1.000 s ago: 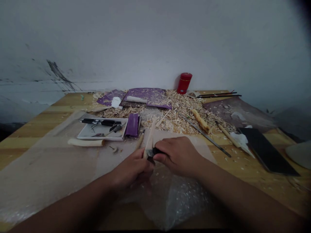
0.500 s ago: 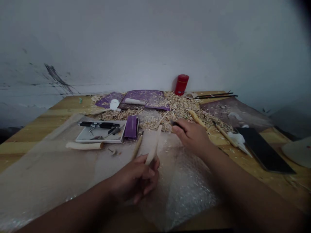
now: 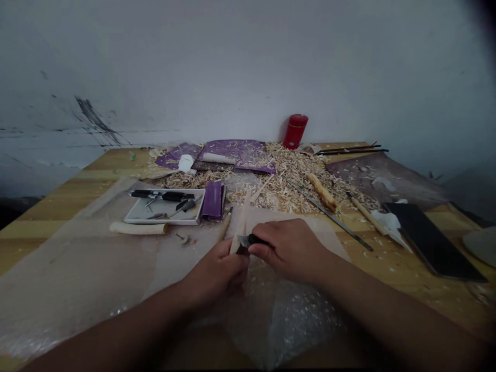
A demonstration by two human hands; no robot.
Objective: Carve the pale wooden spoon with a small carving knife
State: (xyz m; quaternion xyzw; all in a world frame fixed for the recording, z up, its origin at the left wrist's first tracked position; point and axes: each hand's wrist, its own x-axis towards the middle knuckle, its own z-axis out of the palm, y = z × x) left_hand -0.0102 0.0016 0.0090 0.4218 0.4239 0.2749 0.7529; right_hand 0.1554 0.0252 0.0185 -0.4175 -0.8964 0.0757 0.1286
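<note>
My left hand is closed around the lower end of a pale, tapered piece of wood, its thin tip pointing away from me. My right hand grips the black handle of a carving knife. The short blade lies against the wood just above my left fingers. Most of the handle is hidden in my right fist. Under both hands spreads a sheet of bubble wrap.
Wood shavings heap along the back, near a red canister. At left stand a white tray of tools and a wood stick. Right of my hands lie a thin metal file, a yellowish wood piece and a dark flat slab.
My right hand has come left and toward me, bringing the knife blade from beyond the wood's right side onto the wood near my left hand. The view has shifted slightly.
</note>
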